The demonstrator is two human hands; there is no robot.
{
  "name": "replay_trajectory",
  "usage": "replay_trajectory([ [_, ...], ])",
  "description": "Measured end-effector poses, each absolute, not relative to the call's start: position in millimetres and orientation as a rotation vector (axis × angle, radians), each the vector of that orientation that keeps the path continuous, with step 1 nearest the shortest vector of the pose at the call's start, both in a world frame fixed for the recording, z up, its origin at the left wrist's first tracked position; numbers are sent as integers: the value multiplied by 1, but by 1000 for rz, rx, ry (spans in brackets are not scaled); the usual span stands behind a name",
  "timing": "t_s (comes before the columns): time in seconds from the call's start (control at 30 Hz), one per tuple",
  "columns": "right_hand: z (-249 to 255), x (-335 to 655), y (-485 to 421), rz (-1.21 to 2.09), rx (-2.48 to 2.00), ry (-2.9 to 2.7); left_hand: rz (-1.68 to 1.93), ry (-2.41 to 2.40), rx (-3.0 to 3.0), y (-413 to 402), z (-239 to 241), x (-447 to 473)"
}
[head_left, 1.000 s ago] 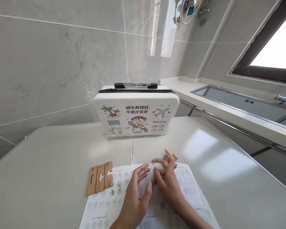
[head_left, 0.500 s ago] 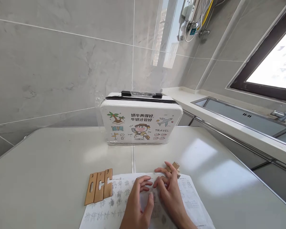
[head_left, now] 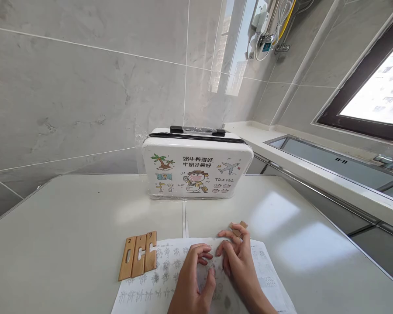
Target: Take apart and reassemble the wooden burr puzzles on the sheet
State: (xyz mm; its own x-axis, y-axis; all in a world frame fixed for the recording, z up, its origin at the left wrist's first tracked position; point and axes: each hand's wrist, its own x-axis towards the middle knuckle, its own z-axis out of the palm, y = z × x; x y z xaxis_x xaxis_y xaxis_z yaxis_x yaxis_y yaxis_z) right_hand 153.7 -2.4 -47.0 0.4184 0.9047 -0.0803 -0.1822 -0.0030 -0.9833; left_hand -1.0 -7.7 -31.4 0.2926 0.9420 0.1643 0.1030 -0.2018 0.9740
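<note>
- Since one second ago, our head view has tilted up, so the cartoon-printed suitcase [head_left: 201, 171] sits lower in it; the raised finger of our right hand [head_left: 241, 264] has bent lower.
- Six o'clock: our left hand [head_left: 192, 279] curves above the printed paper sheet [head_left: 166, 271], thumb apart from fingers, nothing seen held.
- Five o'clock: our right hand's fingers bend loosely; we cannot tell whether they touch the wooden block [head_left: 244, 224], at that hand's twelve o'clock by the sheet's far edge.
- Seven o'clock: three numbered wooden slats [head_left: 136, 264] lie side by side, overlapping the sheet.
</note>
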Motion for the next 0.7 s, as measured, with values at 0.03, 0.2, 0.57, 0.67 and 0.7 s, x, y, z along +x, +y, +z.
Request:
replay_trajectory([
  [0.03,-45,155,-2,1015,-1279,-697,1054,990,1570,-8,-31,-1],
  [0.2,-41,160,0,1084,-1240,-627,1043,996,1573,-8,-29,-1],
  [0.57,-34,160,-2,1113,-1261,-666,1033,1029,1536,-9,-24,0],
  [0.67,-33,156,-5,1129,-1227,-754,1028,1040,1489,-9,-22,-1],
  [0.7,-33,154,-6,1123,-1215,-794,1021,1053,1466,-9,-22,-1],
])
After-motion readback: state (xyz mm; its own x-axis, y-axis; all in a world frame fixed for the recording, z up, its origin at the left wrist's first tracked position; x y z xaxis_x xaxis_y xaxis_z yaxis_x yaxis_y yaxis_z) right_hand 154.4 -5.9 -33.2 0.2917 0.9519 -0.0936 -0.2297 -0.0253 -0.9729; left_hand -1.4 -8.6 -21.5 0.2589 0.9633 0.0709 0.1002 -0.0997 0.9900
